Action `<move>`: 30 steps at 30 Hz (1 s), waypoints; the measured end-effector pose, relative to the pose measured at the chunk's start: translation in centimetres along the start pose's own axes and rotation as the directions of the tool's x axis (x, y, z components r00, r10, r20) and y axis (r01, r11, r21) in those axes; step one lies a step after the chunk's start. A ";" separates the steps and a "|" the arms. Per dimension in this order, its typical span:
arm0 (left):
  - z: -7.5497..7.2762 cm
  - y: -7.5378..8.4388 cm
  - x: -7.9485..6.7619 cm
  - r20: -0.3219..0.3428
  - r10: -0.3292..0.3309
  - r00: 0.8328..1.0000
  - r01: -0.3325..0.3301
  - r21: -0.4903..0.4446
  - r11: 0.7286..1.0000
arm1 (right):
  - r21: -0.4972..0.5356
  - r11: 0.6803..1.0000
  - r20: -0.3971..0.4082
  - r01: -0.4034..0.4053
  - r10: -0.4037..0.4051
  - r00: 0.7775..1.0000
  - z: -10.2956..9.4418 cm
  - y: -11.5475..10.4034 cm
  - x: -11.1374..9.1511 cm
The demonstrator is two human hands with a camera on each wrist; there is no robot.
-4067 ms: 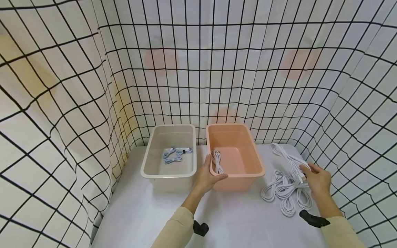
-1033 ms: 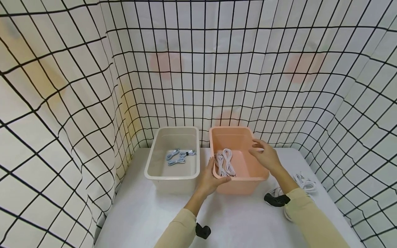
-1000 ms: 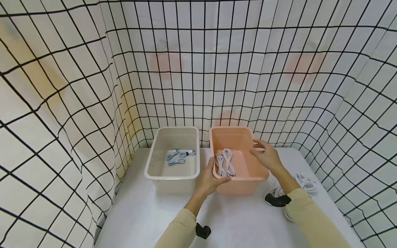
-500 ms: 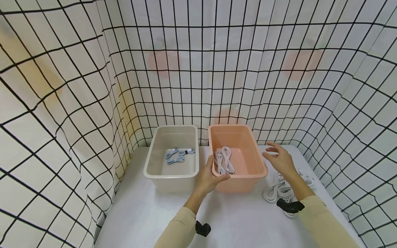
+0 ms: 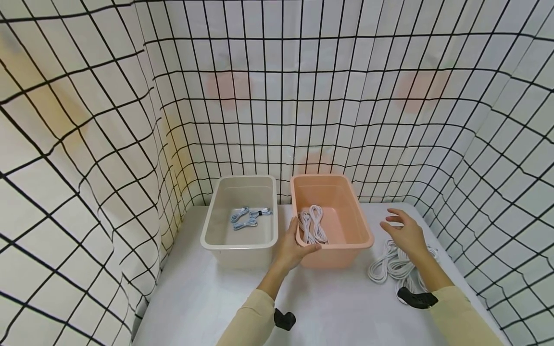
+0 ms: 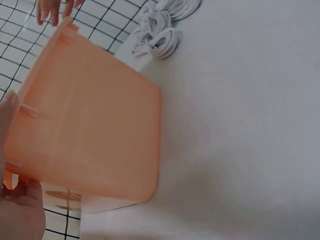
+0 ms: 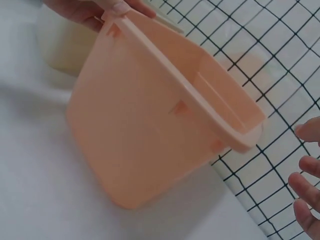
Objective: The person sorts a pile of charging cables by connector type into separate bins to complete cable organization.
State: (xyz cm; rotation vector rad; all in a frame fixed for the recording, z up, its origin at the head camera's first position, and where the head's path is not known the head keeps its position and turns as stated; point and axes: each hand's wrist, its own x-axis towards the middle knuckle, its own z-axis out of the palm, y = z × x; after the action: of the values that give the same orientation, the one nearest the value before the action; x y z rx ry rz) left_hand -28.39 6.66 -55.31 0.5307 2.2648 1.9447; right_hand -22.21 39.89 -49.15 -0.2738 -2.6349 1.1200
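Note:
My left hand (image 5: 289, 247) holds the near left corner of the orange bin (image 5: 335, 255), fingers over the rim and thumb along the front. Bundled white cables (image 5: 319, 225) lie in that bin's left side. My right hand (image 5: 407, 235) hovers with nothing in it, fingers loosely bent, just above the back of a pile of coiled white cables (image 5: 381, 270). Its forearm covers part of the pile. In the right wrist view, the fingers (image 7: 304, 186) are spread apart, away from the orange bin (image 7: 135, 120).
Left of the orange bin stands a beige bin (image 5: 240, 246) holding several bundled light-blue cables (image 5: 245, 224). Black wire grid (image 5: 281, 101) lines the back and both sides of the white-covered table (image 5: 337, 307).
Earlier my right hand held a white cable by the pile; that bundle now lies in the orange bin. The empty hand has since moved right, from the bin's edge to the pile.

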 end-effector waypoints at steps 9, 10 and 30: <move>-0.1 0.0 0.0 -0.003 0.004 1.000 -0.004 -0.020 1.000 | -0.027 0.997 -0.023 -0.067 0.066 0.998 -0.6 1.9 -0.9; -0.1 0.0 0.0 -0.004 0.006 1.000 -0.006 -0.019 1.000 | -0.030 0.997 -0.025 -0.071 0.071 0.997 -0.7 2.2 -1.0; 0.1 -0.1 -0.3 -0.002 0.019 1.000 -0.019 0.044 0.999 | -0.138 0.946 -0.070 -0.294 0.287 0.955 0.2 12.1 -4.1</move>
State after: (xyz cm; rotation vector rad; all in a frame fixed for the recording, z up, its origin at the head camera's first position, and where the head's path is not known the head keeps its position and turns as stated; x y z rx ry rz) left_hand -28.06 6.67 -55.52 0.5566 2.3179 1.9086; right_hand -17.54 46.89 -58.77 -0.7314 -2.6971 0.9847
